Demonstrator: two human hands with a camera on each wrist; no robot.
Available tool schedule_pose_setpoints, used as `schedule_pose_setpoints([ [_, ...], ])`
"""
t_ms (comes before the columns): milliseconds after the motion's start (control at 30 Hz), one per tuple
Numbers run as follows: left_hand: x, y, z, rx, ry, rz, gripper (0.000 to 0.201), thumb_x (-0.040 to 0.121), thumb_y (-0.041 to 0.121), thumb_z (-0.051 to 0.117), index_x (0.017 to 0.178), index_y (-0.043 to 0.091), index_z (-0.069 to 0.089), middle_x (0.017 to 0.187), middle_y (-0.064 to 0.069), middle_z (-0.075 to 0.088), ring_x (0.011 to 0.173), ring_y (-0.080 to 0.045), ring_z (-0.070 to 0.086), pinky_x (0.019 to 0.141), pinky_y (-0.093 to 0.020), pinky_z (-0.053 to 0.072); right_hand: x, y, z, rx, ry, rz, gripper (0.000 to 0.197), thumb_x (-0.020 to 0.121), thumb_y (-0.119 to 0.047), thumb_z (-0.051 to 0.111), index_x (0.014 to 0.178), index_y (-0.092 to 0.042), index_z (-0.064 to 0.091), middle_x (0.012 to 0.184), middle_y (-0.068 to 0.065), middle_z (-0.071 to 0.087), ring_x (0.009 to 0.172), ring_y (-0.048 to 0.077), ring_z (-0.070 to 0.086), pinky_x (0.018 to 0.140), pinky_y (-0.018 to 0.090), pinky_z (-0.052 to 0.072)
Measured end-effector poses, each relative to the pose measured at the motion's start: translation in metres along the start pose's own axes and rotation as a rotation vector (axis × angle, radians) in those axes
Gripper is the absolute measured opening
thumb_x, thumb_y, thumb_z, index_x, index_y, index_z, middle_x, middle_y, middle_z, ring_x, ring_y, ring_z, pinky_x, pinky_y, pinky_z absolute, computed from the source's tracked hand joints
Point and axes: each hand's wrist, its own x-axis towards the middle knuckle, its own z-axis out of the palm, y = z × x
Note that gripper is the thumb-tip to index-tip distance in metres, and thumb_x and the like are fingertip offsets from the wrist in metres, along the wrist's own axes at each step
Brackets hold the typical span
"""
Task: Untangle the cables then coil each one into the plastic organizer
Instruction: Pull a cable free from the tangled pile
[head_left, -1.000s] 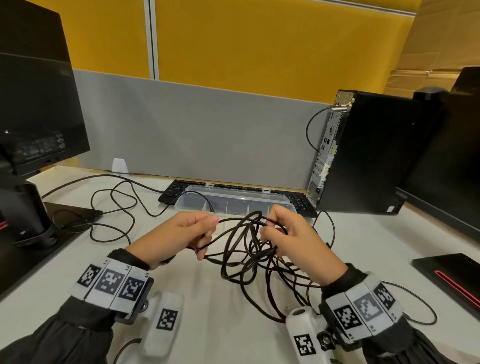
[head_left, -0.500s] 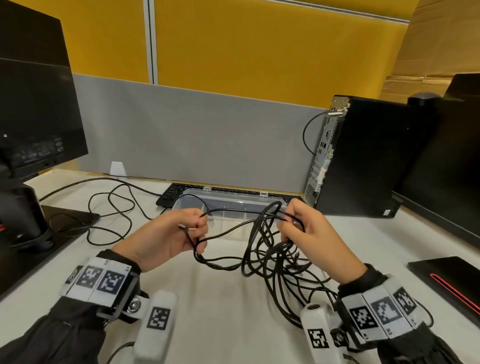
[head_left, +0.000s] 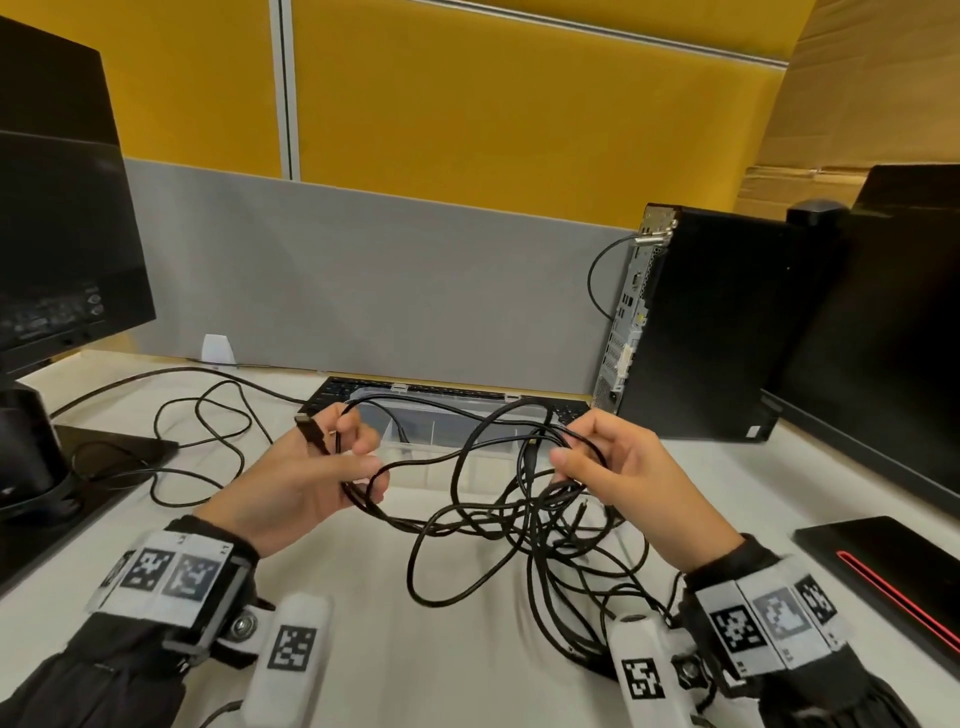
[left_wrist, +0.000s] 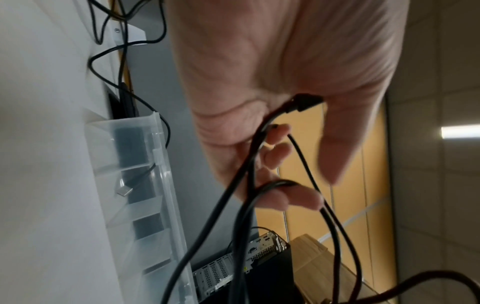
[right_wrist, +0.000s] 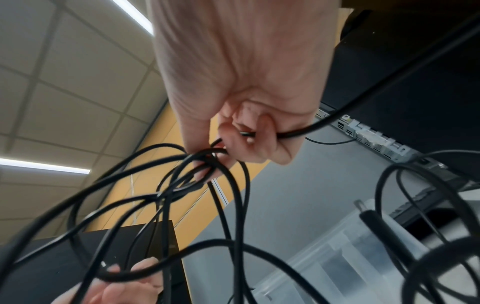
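Note:
A tangle of black cables (head_left: 524, 514) hangs between my two hands above the white desk. My left hand (head_left: 332, 457) grips loops of cable, and a black plug (head_left: 310, 429) sticks out beside its thumb (left_wrist: 335, 148). My right hand (head_left: 587, 452) pinches several strands at the top of the tangle (right_wrist: 207, 162). The lower loops trail onto the desk near my right wrist. The clear plastic organizer (head_left: 415, 436) with dividers stands behind the hands; one compartment holds a cable end with a silver plug (left_wrist: 124, 190).
A keyboard (head_left: 332, 395) lies behind the organizer. A black computer tower (head_left: 701, 332) stands at back right, monitors (head_left: 57, 218) at both sides. More black cables (head_left: 197, 431) loop over the desk at left. A dark flat device (head_left: 893, 571) lies at right.
Both hands have risen and drawn further apart, stretching the tangle wider. A plug end now pokes out of my left hand.

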Motion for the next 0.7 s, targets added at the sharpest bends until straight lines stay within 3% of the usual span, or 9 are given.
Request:
schedule_pose_setpoints([
  [67, -0.001, -0.001, 0.0, 0.09, 0.003, 0.015, 0.055, 0.05, 0.004, 0.087, 0.074, 0.016, 0.039, 0.081, -0.007, 0.055, 0.06, -0.024, 0.058, 0.057, -0.03, 0.051, 0.0, 0.002, -0.002, -0.003, 0.015, -0.003, 0.002, 0.087, -0.015, 0.063, 0.086, -0.013, 0.062, 0.073, 0.011, 0.065, 0.07, 0.023, 0.059, 0.07, 0.017, 0.049],
  [133, -0.002, 0.001, 0.0, 0.125, 0.021, 0.023, 0.064, 0.041, 0.015, 0.093, 0.074, 0.016, 0.039, 0.09, -0.011, 0.065, 0.063, -0.024, 0.061, 0.059, -0.029, 0.053, -0.001, 0.004, -0.004, -0.027, 0.015, 0.0, 0.005, 0.085, -0.018, 0.066, 0.089, -0.017, 0.065, 0.074, 0.0, 0.066, 0.075, 0.033, 0.056, 0.078, 0.03, 0.051],
  [200, -0.004, 0.003, 0.001, 0.154, 0.043, 0.039, 0.07, 0.038, 0.023, 0.095, 0.074, 0.015, 0.035, 0.093, -0.015, 0.069, 0.065, -0.024, 0.063, 0.061, -0.028, 0.054, -0.001, 0.004, -0.004, -0.05, 0.015, 0.009, 0.011, 0.083, -0.021, 0.068, 0.094, -0.022, 0.066, 0.078, -0.006, 0.064, 0.074, 0.029, 0.053, 0.079, 0.033, 0.051],
  [300, -0.005, 0.005, 0.009, 0.183, 0.085, 0.062, 0.064, 0.046, 0.017, 0.09, 0.074, 0.014, 0.032, 0.09, -0.02, 0.069, 0.066, -0.024, 0.065, 0.06, -0.026, 0.054, 0.001, 0.001, 0.001, -0.172, 0.082, -0.062, 0.029, 0.081, -0.024, 0.07, 0.104, -0.033, 0.054, 0.098, -0.006, 0.055, 0.062, 0.016, 0.046, 0.067, 0.021, 0.048],
  [333, -0.006, 0.006, 0.013, 0.195, 0.091, 0.07, 0.062, 0.048, 0.015, 0.088, 0.074, 0.013, 0.032, 0.087, -0.02, 0.069, 0.066, -0.024, 0.066, 0.059, -0.025, 0.054, 0.001, -0.002, 0.004, -0.241, 0.124, -0.13, 0.032, 0.08, -0.026, 0.071, 0.101, -0.035, 0.049, 0.099, -0.009, 0.049, 0.06, 0.005, 0.043, 0.064, 0.017, 0.045],
  [400, -0.006, 0.008, 0.021, 0.249, 0.094, 0.092, 0.062, 0.049, 0.008, 0.087, 0.074, 0.014, 0.03, 0.084, -0.019, 0.07, 0.066, -0.024, 0.067, 0.059, -0.025, 0.054, 0.0, -0.012, 0.011, -0.404, 0.185, -0.296, 0.03, 0.078, -0.032, 0.07, 0.09, -0.038, 0.044, 0.099, -0.015, 0.04, 0.072, -0.003, 0.044, 0.071, 0.009, 0.041],
  [500, -0.003, 0.007, 0.03, 0.354, 0.154, 0.129, 0.047, 0.073, -0.014, 0.066, 0.073, 0.015, 0.028, 0.084, -0.018, 0.072, 0.067, -0.024, 0.068, 0.059, -0.025, 0.054, -0.002, -0.024, 0.025, -0.573, 0.143, -0.442, 0.016, 0.078, -0.043, 0.063, 0.084, -0.034, 0.051, 0.099, -0.015, 0.038, 0.084, 0.002, 0.046, 0.073, 0.016, 0.043],
  [567, -0.002, 0.006, 0.032, 0.363, 0.204, 0.147, 0.044, 0.077, -0.016, 0.06, 0.072, 0.014, 0.028, 0.083, -0.017, 0.072, 0.069, -0.025, 0.069, 0.06, -0.026, 0.055, 0.0, -0.025, 0.033, -0.598, 0.127, -0.463, 0.018, 0.079, -0.043, 0.064, 0.086, -0.032, 0.051, 0.099, -0.015, 0.04, 0.082, 0.004, 0.045, 0.071, 0.021, 0.045],
  [700, -0.003, 0.005, 0.037, 0.321, 0.224, 0.191, 0.044, 0.077, -0.017, 0.059, 0.074, 0.014, 0.029, 0.083, -0.016, 0.073, 0.068, -0.024, 0.07, 0.06, -0.026, 0.056, 0.011, -0.026, 0.048, -0.655, -0.042, -0.369, 0.031, 0.084, -0.043, 0.064, 0.112, -0.032, 0.056, 0.107, -0.015, 0.047, 0.091, -0.004, 0.047, 0.077, 0.022, 0.047],
])
